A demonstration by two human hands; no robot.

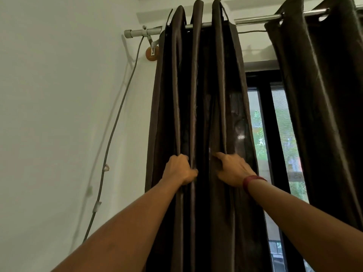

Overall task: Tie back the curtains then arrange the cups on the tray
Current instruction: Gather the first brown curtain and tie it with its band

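Left hand [179, 169], right hand [232, 169] (both curled) on one curtain [198, 85]

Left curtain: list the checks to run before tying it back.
1. Left hand grip on the left curtain folds: ok, fingers curled round them.
2. Right hand grip on its folds: ok.
3. Curtain gathered toward the rod end: ok.
4. Tie-back at hand: cannot tell, none in view.
5. Window uncovered beside it: ok.
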